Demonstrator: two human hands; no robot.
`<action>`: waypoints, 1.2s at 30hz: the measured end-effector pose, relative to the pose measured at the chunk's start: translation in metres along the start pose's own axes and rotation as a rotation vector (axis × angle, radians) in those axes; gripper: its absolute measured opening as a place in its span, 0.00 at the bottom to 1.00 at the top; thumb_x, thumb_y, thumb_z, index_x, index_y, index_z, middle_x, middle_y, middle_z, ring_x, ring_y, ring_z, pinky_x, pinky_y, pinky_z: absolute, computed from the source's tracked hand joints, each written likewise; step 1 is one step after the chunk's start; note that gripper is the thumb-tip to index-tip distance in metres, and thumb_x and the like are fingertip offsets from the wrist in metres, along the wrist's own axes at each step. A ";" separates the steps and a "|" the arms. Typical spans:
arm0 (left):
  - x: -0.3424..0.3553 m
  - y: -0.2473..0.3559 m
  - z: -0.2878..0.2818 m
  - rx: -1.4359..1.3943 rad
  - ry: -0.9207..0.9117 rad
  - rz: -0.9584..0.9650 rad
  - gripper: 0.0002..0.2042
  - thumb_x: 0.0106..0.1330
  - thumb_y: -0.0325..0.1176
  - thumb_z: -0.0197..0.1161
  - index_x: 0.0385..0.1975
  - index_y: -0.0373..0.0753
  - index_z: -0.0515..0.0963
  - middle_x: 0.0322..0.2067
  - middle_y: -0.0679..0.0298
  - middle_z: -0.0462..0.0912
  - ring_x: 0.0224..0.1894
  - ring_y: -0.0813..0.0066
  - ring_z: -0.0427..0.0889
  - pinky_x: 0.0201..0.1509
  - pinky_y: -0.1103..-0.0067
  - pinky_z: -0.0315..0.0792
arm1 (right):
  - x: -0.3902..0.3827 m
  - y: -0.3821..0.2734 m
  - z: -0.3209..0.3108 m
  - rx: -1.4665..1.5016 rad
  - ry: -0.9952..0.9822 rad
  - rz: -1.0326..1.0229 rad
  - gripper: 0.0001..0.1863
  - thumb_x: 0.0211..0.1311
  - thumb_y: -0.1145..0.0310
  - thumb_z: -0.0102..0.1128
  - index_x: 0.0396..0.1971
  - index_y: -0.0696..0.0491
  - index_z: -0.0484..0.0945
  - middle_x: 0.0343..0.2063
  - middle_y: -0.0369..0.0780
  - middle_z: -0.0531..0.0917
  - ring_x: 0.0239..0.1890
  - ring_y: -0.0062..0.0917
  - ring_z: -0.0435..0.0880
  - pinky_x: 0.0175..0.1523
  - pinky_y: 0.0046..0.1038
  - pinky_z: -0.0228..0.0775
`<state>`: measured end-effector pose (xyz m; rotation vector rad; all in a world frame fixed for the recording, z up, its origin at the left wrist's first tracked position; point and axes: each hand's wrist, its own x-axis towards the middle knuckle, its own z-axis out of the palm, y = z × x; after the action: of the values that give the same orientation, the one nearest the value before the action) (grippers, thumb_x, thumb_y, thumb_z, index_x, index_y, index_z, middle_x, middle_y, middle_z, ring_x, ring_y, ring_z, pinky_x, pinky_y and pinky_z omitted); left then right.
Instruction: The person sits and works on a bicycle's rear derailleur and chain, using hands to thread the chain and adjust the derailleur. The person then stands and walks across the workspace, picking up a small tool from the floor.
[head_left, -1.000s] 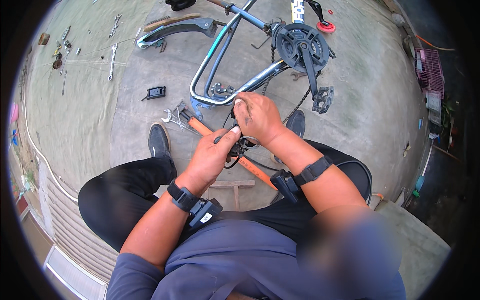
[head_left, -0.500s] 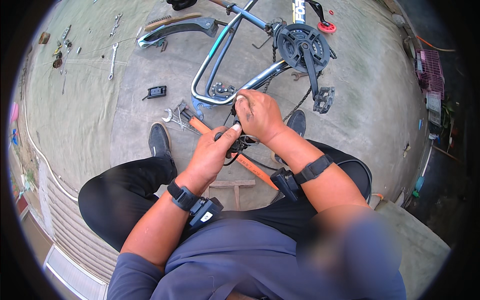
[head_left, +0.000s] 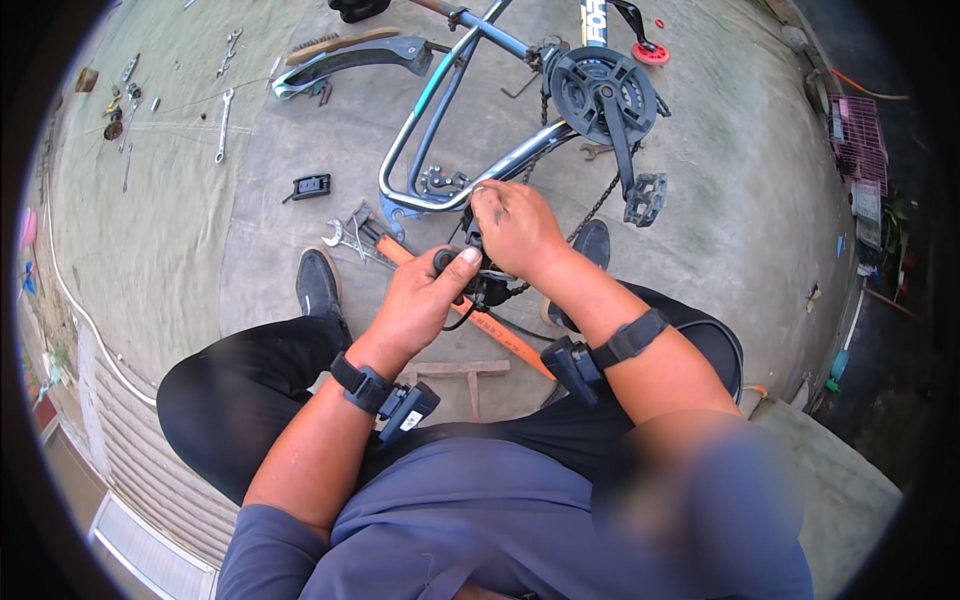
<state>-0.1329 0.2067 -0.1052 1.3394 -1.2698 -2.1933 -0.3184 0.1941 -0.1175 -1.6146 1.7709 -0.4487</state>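
Between my hands is a black bicycle rear derailleur (head_left: 487, 291), with a dark cable looping below it and the chain (head_left: 590, 215) leading off to the right. My left hand (head_left: 424, 298) grips its body from the left, the thumb pressed on top. Coming from the right, my right hand (head_left: 517, 236) has curled fingers pinched at the derailleur's upper end; its fingertips are partly hidden. Just beyond, the bicycle frame (head_left: 407, 130) lies on the ground, its rear dropout close to my hands. The chainring and crank (head_left: 606, 95) sit at its right end, with a pedal (head_left: 646, 200) hanging below.
Beneath my hands lies a long orange-handled tool (head_left: 510, 343). Wrenches (head_left: 345, 238) are beside its head. A black block-like part (head_left: 311, 187), a mudguard (head_left: 350, 69), a brush (head_left: 340, 44) and another wrench (head_left: 224, 126) lie farther left. A pink wire cage (head_left: 858, 140) stands far right.
My left hand has shifted slightly and the derailleur appears turned a little. My right hand keeps its pinch in nearly the same place.
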 end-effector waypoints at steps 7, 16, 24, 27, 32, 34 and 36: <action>-0.009 0.005 0.007 -0.234 0.057 -0.161 0.20 0.75 0.50 0.62 0.32 0.37 0.79 0.26 0.72 0.74 0.29 0.85 0.69 0.32 0.82 0.65 | -0.006 0.001 0.015 -0.002 0.207 -0.066 0.17 0.67 0.63 0.49 0.30 0.58 0.82 0.31 0.51 0.86 0.35 0.50 0.85 0.44 0.45 0.79; -0.013 0.009 0.013 -0.328 0.130 -0.220 0.17 0.75 0.47 0.61 0.32 0.38 0.80 0.26 0.73 0.73 0.28 0.84 0.68 0.31 0.81 0.64 | -0.007 -0.001 0.016 -0.056 0.201 -0.063 0.15 0.63 0.64 0.53 0.31 0.58 0.85 0.31 0.50 0.88 0.35 0.46 0.87 0.43 0.43 0.81; -0.007 0.001 0.007 -0.256 0.057 -0.118 0.19 0.75 0.48 0.62 0.32 0.37 0.79 0.26 0.73 0.74 0.29 0.85 0.69 0.33 0.82 0.66 | -0.004 0.005 0.014 -0.013 0.151 -0.030 0.20 0.67 0.61 0.48 0.37 0.60 0.85 0.37 0.52 0.88 0.40 0.48 0.87 0.49 0.44 0.80; -0.003 -0.008 0.002 -0.181 0.015 -0.034 0.20 0.76 0.50 0.62 0.33 0.36 0.79 0.28 0.73 0.75 0.30 0.85 0.70 0.35 0.82 0.67 | -0.003 0.002 0.010 -0.011 0.126 -0.072 0.21 0.69 0.60 0.46 0.34 0.60 0.84 0.38 0.53 0.87 0.43 0.51 0.85 0.51 0.46 0.78; 0.000 -0.006 0.001 -0.029 -0.006 -0.006 0.20 0.77 0.50 0.60 0.36 0.36 0.79 0.30 0.73 0.77 0.33 0.86 0.70 0.38 0.82 0.68 | 0.000 -0.005 -0.002 0.100 -0.030 0.121 0.23 0.70 0.58 0.41 0.31 0.58 0.82 0.39 0.55 0.85 0.45 0.55 0.82 0.53 0.49 0.75; 0.002 -0.007 0.000 -0.010 -0.022 0.004 0.20 0.77 0.50 0.60 0.37 0.36 0.79 0.30 0.73 0.77 0.34 0.86 0.70 0.40 0.82 0.69 | 0.002 -0.003 -0.004 0.078 -0.076 0.127 0.23 0.70 0.57 0.39 0.31 0.58 0.82 0.39 0.55 0.85 0.45 0.55 0.82 0.54 0.50 0.74; 0.003 -0.004 0.001 -0.035 -0.030 0.005 0.20 0.77 0.50 0.60 0.38 0.35 0.79 0.31 0.73 0.77 0.35 0.86 0.70 0.40 0.82 0.68 | 0.004 0.001 -0.003 0.020 -0.093 0.088 0.24 0.70 0.58 0.38 0.31 0.58 0.82 0.39 0.56 0.85 0.45 0.55 0.82 0.55 0.50 0.73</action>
<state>-0.1341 0.2080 -0.1099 1.2931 -1.2379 -2.2295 -0.3209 0.1897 -0.1169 -1.5125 1.7544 -0.3437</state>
